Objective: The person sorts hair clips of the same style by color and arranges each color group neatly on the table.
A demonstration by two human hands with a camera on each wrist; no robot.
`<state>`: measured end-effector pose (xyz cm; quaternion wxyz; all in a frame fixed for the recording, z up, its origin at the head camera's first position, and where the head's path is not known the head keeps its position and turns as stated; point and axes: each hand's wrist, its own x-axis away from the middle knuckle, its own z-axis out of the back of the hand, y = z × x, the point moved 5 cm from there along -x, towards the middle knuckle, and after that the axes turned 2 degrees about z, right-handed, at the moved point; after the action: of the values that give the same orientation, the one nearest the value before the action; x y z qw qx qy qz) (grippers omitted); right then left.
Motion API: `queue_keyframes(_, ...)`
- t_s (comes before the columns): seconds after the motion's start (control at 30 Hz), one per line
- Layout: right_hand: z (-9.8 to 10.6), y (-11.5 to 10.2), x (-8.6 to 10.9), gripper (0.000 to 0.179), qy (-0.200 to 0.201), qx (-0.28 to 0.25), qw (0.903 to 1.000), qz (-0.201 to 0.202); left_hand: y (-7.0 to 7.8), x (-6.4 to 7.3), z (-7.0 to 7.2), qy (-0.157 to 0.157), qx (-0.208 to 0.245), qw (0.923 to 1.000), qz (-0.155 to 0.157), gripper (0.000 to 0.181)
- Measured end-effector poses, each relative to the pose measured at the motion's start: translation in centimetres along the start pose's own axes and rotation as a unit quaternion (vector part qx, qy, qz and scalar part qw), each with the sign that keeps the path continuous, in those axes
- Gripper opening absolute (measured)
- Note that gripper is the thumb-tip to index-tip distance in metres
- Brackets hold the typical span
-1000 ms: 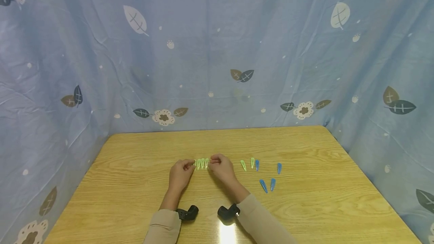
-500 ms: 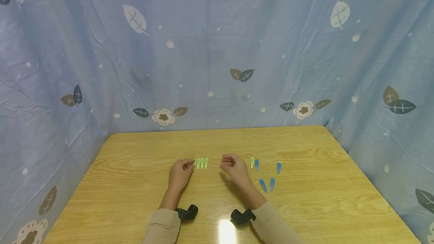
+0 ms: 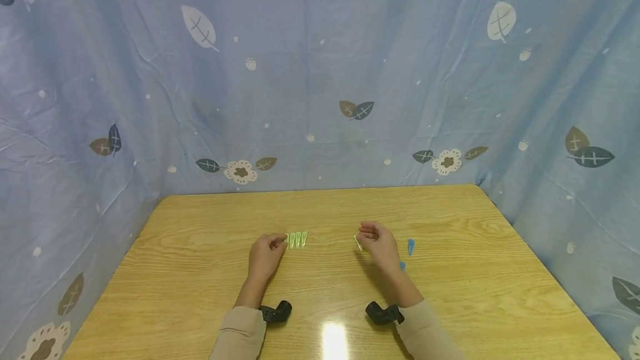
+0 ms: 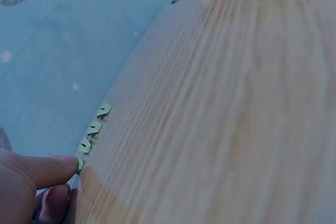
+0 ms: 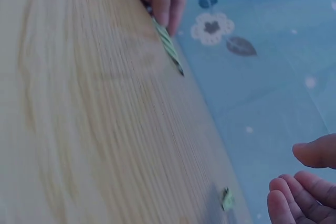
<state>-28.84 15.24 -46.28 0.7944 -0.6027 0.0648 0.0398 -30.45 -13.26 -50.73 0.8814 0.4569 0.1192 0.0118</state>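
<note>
In the head view, several light green hair clips stand side by side in a row left of the table's middle. My left hand is at the row's left end, thumb and finger pinching the end clip, partly covered by the fingertips. My right hand hovers over the right group with fingers apart and relaxed, holding nothing. Just by its fingertips lies a slanted green hair clip, which also shows below the fingers in the right wrist view. The right hand and forearm hide other clips.
Right of the right hand lies a blue hair clip. A second blue clip peeks out beside the right wrist. The wooden table meets a blue patterned curtain at the back and sides.
My right hand has moved right, from the right end of the green row to the loose clips, and now covers some of them. The left hand has stayed in place.
</note>
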Motion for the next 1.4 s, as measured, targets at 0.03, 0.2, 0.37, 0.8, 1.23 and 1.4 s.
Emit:
queue_keyframes(0.03, 0.3, 0.1, 0.0, 0.037, 0.002, 0.005, 1.0, -0.001, 0.0, 0.0, 0.0, -0.001, 0.001, 1.0, 0.0, 0.017)
queue_keyframes(0.2, 1.7, 1.4, -0.4, 0.041, -0.005, 0.019, 0.9998, -0.007, 0.1, 0.0, 0.0, -0.002, 0.0, 1.0, -0.001, 0.017)
queue_keyframes(0.37, 2.8, 2.5, -0.9, 0.043, -0.008, 0.046, 0.9989, 0.007, 0.1, 0.0, -0.1, -0.003, 0.0, 1.0, -0.004, 0.017)
queue_keyframes(0.8, 3.1, 2.6, -1.4, 0.036, 0.006, 0.151, 0.9885, 0.007, -0.4, -0.1, 0.0, 0.0, -0.003, 1.0, 0.002, 0.016)
queue_keyframes(1.23, 2.7, 3.4, -2.2, 0.036, -0.003, 0.232, 0.9727, -0.013, -0.5, -0.1, -0.1, 0.002, -0.002, 1.0, 0.001, 0.016)
queue_keyframes(1.4, 2.3, 3.3, -2.6, 0.035, -0.001, 0.252, 0.9676, -0.01, -0.4, -0.1, 0.0, 0.002, 0.001, 1.0, 0.001, 0.016)
